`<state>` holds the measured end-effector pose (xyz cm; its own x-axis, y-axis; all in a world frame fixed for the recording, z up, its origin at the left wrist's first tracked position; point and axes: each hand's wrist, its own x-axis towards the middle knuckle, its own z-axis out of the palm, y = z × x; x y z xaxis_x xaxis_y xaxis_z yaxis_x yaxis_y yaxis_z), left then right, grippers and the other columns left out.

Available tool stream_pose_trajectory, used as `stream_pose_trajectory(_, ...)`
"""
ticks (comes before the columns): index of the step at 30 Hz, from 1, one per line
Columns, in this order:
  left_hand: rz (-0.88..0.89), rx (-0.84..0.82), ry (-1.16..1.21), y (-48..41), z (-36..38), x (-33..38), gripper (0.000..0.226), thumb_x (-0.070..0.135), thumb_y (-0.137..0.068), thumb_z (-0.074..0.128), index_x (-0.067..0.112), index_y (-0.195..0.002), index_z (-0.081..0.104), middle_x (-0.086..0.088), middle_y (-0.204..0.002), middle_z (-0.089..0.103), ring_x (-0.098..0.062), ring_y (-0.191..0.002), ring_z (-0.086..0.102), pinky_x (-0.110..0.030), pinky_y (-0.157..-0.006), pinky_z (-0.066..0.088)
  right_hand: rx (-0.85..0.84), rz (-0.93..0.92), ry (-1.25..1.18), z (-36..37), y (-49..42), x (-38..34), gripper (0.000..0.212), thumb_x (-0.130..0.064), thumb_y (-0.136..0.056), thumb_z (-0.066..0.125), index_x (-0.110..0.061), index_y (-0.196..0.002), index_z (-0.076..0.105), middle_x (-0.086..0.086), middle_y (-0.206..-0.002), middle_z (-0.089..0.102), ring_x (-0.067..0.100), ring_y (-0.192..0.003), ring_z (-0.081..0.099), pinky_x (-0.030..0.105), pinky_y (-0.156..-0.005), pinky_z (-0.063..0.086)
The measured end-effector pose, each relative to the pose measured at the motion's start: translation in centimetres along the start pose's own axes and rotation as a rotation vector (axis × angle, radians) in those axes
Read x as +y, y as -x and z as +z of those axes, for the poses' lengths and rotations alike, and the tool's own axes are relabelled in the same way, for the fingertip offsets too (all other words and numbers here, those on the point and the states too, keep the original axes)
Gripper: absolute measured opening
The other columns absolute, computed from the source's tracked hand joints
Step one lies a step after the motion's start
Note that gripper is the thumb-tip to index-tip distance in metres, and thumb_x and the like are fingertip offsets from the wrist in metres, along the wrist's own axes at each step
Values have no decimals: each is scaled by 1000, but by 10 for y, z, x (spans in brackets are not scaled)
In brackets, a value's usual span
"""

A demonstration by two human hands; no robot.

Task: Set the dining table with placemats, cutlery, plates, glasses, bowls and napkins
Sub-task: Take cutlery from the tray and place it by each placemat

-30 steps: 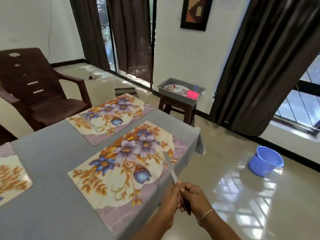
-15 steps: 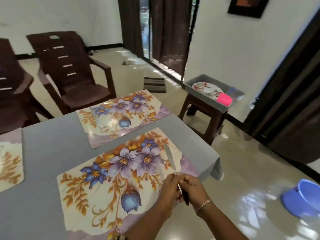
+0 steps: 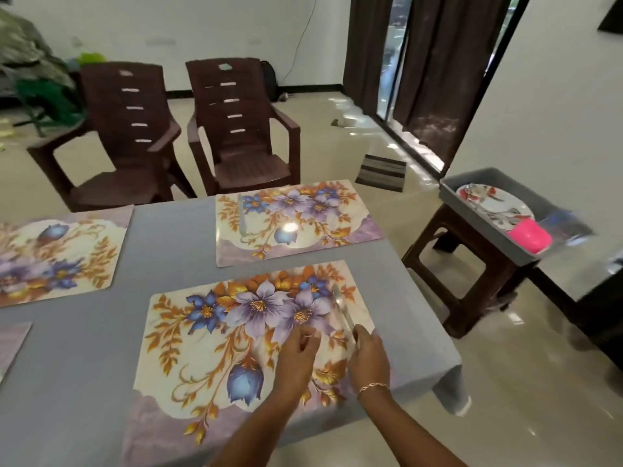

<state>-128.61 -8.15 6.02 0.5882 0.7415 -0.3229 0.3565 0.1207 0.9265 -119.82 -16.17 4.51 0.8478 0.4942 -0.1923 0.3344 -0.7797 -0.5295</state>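
Cutlery step: fingers of my right hand [image 3: 369, 357] pinch the knife [image 3: 341, 306] by its handle, blade lying on the near placemat [image 3: 188, 348], right side. My left hand [image 3: 298, 353] hovers beside, loosely curled, empty. Next, likely: let go, straighten it.

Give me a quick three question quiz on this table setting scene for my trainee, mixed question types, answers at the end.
1. True or false: the knife lies along the left side of the near placemat.
2. Where are the plates? A on the near placemat; B in the grey tray; C on the floor.
3. Fill in: the ___ hand grips the knife.
Key: 1 false, it lies along the right side; 2 B; 3 right hand.
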Motion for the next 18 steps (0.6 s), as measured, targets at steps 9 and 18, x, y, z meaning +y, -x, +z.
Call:
stream_pose_trajectory(9,-14,33,-19,2,2,-17,18,16,-95,51,19,-78,54,-2,-78,59,-17,-78,55,-33,-80,48,-142,-76,266,5,-5,8,49,-19,-93,50,-21,-138,32,8,-136,39,18,-118,49,17,-88,44)
stream_pose_trajectory(18,71,17,-178,-1,14,-20,6,13,-95,50,15,-91,54,0,-87,58,-11,-82,55,-13,-73,44,-260,-233,415,2,-10,16,56,-34,-86,61,-19,-135,38,7,-133,48,20,-118,51,24,-95,44)
